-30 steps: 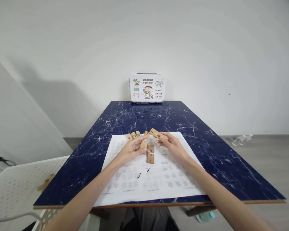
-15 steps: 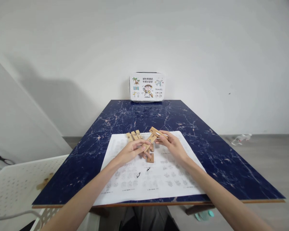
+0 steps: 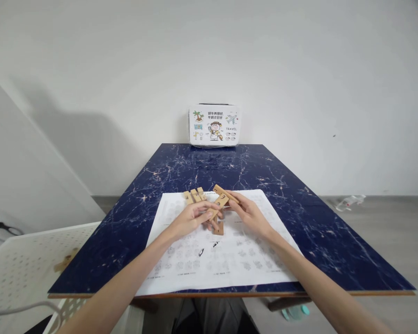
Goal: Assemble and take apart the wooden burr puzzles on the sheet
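Observation:
In my left hand [image 3: 194,217] is a wooden puzzle piece marked 3 [image 3: 222,200], pinched between thumb and fingers and tilted up to the right. My right hand [image 3: 248,212] grips a second wooden puzzle piece [image 3: 223,192], which crosses the far end of the first; whether the two interlock I cannot tell. Below my left fingers another notched wooden piece [image 3: 218,229] lies on the printed sheet [image 3: 209,273], partly hidden. Several more wooden pieces [image 3: 195,195] lie side by side beyond my left hand.
The sheet covers the near part of a blue marbled table [image 3: 209,171]. A white printed case [image 3: 214,126] stands at the far edge against the wall. To the left is a white perforated basket [image 3: 17,260]; a clear plastic bottle [image 3: 350,202] lies on the floor at right.
The piece in my right hand has turned so its edge shows more, and it sits slightly further left against the piece marked 3. My left hand has barely moved.

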Tool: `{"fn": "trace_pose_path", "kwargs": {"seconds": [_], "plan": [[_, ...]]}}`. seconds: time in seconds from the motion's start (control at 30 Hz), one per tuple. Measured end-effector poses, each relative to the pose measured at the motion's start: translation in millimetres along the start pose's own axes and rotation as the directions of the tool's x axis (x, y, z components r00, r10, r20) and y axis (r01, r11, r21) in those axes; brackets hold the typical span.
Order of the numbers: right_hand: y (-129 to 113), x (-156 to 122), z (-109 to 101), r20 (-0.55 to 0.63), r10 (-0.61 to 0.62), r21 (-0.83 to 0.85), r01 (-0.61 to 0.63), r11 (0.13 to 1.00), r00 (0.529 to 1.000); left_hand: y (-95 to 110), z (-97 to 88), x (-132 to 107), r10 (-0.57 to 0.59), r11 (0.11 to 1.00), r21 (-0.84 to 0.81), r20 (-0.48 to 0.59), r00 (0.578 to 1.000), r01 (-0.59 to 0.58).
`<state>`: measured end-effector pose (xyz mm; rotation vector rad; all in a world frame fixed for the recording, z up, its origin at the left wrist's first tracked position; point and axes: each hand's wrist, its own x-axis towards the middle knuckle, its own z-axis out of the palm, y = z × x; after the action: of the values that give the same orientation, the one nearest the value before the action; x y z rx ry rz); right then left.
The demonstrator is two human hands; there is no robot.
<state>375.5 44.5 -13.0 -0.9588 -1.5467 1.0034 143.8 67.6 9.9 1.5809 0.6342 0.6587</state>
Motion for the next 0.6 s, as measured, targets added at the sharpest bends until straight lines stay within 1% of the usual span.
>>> {"fn": "trace_pose_path", "kwargs": {"seconds": [0.1,0.2,0.33,0.47,0.6], "plan": [[3.6,-1.4,0.6,-0.003,-0.018,-0.138,0.018,0.990,1.000,-1.6,-1.2,-0.1,-0.006,1.000,0.001,-0.005,1.000,0.006],[6.5,-3.0,0.4,-0.009,-0.072,-0.298,0.066,0.952,0.997,-3.5,-1.7,-0.5,-0.021,1.000,-0.018,-0.019,1.000,0.021],[9.2,-4.6,-0.9,0.011,-0.160,-0.414,0.150,0.898,0.987,-6.8,-2.0,-1.0,-0.017,0.998,-0.067,-0.042,0.999,0.014],[12.1,-5.7,1.2,0.086,-0.244,-0.510,0.253,0.822,0.966,-7.0,-1.4,-0.8,-0.038,0.996,-0.085,-0.046,0.998,0.034],[12.9,-6.5,6.6,0.188,-0.276,-0.545,0.334,0.769,0.943,-7.7,-1.0,0.6,-0.019,0.993,-0.119,-0.073,0.997,0.010]]}}
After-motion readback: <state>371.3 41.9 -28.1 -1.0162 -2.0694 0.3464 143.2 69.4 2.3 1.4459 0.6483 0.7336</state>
